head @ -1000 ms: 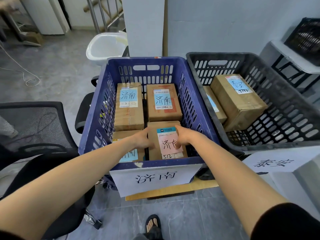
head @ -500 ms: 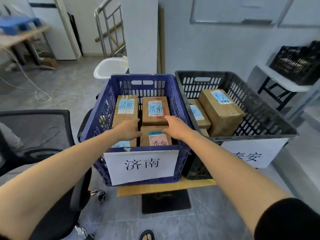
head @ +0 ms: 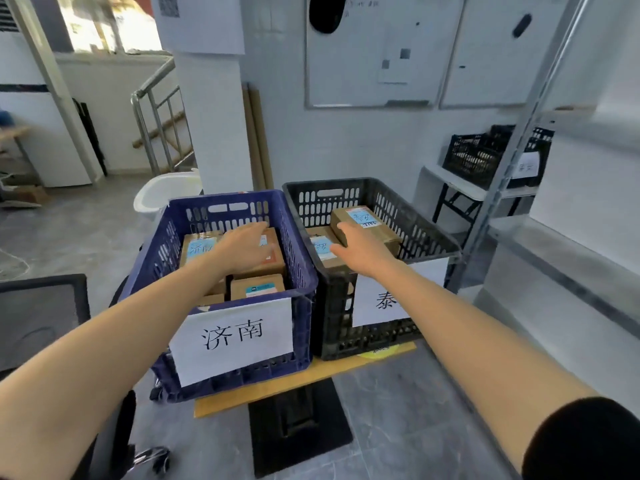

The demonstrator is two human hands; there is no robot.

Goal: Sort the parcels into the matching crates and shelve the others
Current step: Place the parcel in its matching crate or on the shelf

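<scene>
- Both grips have come off the front brown cardboard parcel with the teal-topped label (head: 258, 288). It sits untouched at the front of the blue slotted plastic crate (head: 298, 261).
- Right grip (head: 360, 251) has crossed over to the black slotted plastic crate (head: 429, 237). Left grip (head: 244, 249) has moved toward the rear of the blue crate.
- Left grip: palm down, fingers loose, nothing held. It's over the rear-right brown cardboard parcel (head: 275, 268); can't tell if it touches.
- Right grip: fingers straight and slightly spread, nothing held. Fingertips are at the near edge of the tilted brown cardboard parcel with a blue label (head: 381, 233).
- That tilted parcel leans on a lower brown parcel with a blue label (head: 320, 247). Both are in the black crate.
- Rear-left of the blue crate holds another brown parcel with a blue handwritten label (head: 197, 247).
- White paper sign "济南" (head: 232, 341) hangs on the blue crate's front. A second white paper sign (head: 367, 299) hangs on the black crate, partly behind the right forearm, with only "泰" readable.
- Crates stand side by side, walls just beside each other, on the bench (head: 311, 375), a light wooden board on a black pedestal.
- Around:
  - black mesh office chair (head: 34, 313) at left
  - white plastic tub (head: 162, 192) behind the blue crate
  - whiteboard (head: 370, 50) on the wall
  - second black crate (head: 478, 154) on a white folding table (head: 450, 183) at right
</scene>
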